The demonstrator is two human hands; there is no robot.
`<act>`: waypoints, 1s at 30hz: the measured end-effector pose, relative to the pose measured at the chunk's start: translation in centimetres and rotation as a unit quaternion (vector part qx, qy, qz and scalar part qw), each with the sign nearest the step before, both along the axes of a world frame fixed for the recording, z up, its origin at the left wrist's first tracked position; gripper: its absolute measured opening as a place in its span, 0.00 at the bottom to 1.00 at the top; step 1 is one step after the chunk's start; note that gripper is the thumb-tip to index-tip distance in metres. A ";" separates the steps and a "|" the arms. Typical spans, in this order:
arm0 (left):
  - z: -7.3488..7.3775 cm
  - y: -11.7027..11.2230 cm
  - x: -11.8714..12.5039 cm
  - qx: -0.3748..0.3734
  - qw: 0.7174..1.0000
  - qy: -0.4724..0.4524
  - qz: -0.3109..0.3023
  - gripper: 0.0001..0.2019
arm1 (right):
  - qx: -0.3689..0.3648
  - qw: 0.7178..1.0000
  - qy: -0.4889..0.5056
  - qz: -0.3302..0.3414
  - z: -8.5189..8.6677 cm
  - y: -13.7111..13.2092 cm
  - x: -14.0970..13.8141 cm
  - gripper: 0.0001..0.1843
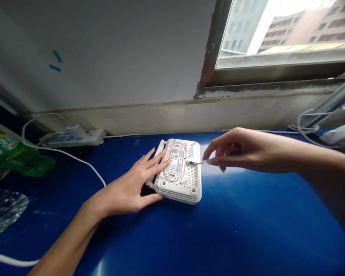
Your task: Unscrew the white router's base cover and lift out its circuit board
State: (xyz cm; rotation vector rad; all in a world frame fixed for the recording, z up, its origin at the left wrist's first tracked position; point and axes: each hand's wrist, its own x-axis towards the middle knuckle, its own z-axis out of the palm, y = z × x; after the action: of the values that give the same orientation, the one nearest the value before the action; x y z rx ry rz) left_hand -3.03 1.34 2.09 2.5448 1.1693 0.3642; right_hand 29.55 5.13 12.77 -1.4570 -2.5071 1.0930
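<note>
A white, perforated box-shaped device (191,175) lies at the centre of the view on the blue desk (218,234), its vented face turned up. That face carries a printed label (176,165), a small pale sticker (192,153) towards its one o'clock corner and round feet near its corners.

The left hand (132,188) reaches in from seven o'clock. Its grip is released: the fingers are spread over the device's nine o'clock side, one fingertip on the label, with the thumb along the near edge.

The right hand (247,147) comes in from three o'clock, its grip pinching a thin metal tool (201,163). The tool's tip meets a small blue patch (191,163) just below the sticker; whether it presses in cannot be told.

Around the device, a power strip (94,137) with a white plug (77,131) in it sits between nine and ten o'clock. A green bottle (34,163) lies near nine, and a clear plastic item (5,211) lies between eight and nine. At two o'clock, a white cable (303,124) loops around the foot of a metal pole (324,105); a window (284,38) stands at one.
</note>
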 end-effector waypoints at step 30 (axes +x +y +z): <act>3.0 1.3 14.4 0.008 0.987 0.149 0.062 0.55 | 0.295 0.934 -0.080 -0.187 -13.9 -0.6 5.1 0.16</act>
State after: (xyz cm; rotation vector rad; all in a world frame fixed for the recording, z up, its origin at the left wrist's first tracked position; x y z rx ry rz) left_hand 11.35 2.64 5.10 2.6110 1.4394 0.0177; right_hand 34.63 4.48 -1.15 -1.7500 -2.2080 0.1410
